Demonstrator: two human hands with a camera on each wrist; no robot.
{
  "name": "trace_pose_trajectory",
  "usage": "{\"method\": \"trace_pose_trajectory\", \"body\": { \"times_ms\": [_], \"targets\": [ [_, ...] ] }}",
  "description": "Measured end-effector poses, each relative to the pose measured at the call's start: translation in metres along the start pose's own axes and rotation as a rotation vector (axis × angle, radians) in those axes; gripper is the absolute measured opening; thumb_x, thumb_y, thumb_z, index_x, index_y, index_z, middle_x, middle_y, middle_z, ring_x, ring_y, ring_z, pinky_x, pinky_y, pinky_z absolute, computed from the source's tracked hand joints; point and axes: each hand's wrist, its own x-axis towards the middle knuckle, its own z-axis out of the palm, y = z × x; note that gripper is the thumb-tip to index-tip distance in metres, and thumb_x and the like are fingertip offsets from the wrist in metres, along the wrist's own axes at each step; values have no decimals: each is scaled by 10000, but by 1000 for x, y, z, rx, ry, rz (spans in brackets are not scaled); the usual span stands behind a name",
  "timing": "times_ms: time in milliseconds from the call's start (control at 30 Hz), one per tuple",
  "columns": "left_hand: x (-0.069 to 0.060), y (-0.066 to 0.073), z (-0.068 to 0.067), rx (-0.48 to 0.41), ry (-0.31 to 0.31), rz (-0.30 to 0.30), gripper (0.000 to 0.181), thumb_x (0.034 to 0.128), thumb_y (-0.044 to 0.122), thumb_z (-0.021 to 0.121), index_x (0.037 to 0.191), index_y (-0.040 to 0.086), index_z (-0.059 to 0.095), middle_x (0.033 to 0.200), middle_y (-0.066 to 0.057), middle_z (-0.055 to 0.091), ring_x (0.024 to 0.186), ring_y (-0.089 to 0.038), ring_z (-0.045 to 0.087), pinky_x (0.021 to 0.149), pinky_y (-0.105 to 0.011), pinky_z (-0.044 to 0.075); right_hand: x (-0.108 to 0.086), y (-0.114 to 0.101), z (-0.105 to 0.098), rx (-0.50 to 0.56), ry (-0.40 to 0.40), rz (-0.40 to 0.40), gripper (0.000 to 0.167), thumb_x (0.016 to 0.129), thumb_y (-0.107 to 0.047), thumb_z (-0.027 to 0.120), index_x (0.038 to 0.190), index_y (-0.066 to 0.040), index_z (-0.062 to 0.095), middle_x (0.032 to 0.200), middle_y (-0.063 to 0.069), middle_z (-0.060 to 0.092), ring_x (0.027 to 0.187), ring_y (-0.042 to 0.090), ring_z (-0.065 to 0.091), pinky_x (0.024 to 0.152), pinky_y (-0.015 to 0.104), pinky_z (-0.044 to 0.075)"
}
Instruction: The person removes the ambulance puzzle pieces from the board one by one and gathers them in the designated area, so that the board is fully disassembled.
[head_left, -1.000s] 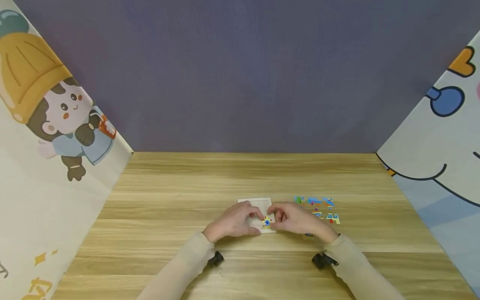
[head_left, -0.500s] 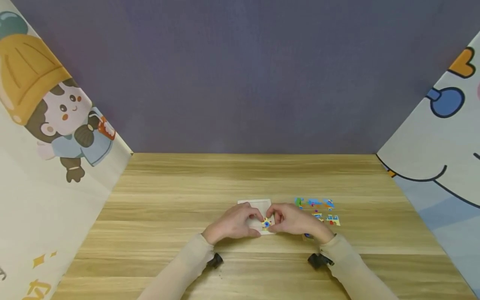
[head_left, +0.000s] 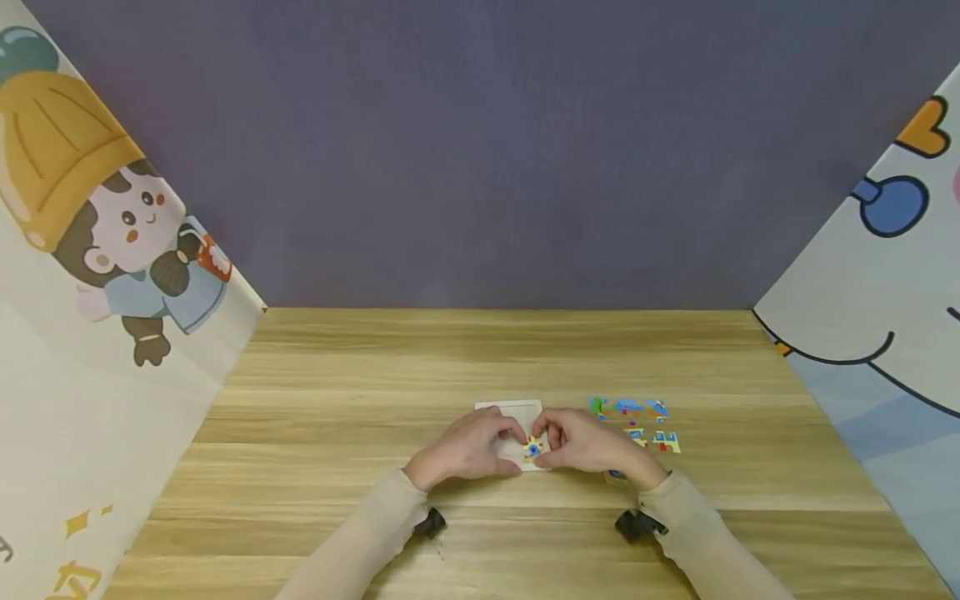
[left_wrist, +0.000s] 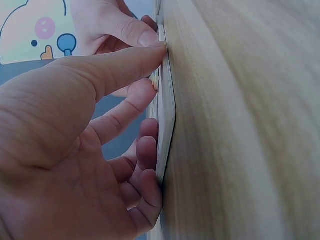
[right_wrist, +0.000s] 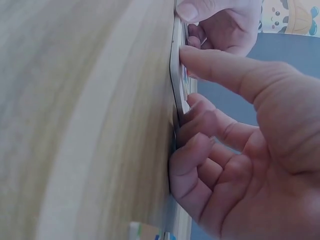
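Observation:
A shallow white puzzle tray (head_left: 510,408) lies on the table, partly covered by both hands. In its right front part sits a yellow puzzle piece (head_left: 533,450) with a blue round centre. My left hand (head_left: 468,446) holds the tray from the left, its thumb on the front edge and its index fingertip at the piece. From the right, my right hand (head_left: 585,442) has its bent index finger and thumb around the piece, close to the tray's edge. The left wrist view shows the left thumb (left_wrist: 132,65) on the tray's edge; the right wrist view shows the right thumb (right_wrist: 220,67) there.
Several colourful puzzle pieces (head_left: 665,440) lie on the wooden table (head_left: 337,375) right of the tray, some partly behind the right hand and forearm. A dark panel (head_left: 480,167) stands at the back, with cartoon-printed walls (head_left: 225,367) on both sides.
The right thumb and wrist have shifted slightly left and nearer the piece. The piece's yellow outline sits a little differently in the tray. The left hand stays almost still.

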Motion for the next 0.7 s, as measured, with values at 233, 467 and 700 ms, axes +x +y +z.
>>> {"method": "trace_pose_trajectory", "body": {
  "times_ms": [233, 467, 700],
  "targets": [
    [1, -1, 1, 2, 0, -8, 359, 849, 356, 909, 1158, 264, 751, 1067, 70, 630, 968, -75, 557, 844, -238, 465, -1, -1, 0, -12, 18, -7, 314, 882, -231, 878, 1089, -128, 666, 782, -53, 566, 667, 60, 505, 617, 203, 423],
    [2, 0, 2, 3, -1, 3, 359, 845, 351, 912, 1153, 276, 743, 1064, 66, 629, 962, -75, 556, 837, -240, 466, -6, -4, 2, 3, 41, -13, 335, 870, -219, 893, 1100, -135, 665, 883, -7, 611, 754, 96, 550, 658, 227, 473],
    [1, 0, 0, 5, 3, 7, 362, 845, 348, 914, 1154, 271, 742, 1069, 63, 637, 967, -80, 563, 835, -242, 466, -9, -3, 2, -27, 63, -5, 303, 879, -237, 881, 1092, -115, 703, 869, -31, 624, 740, 82, 552, 648, 216, 474]
  ]
}}
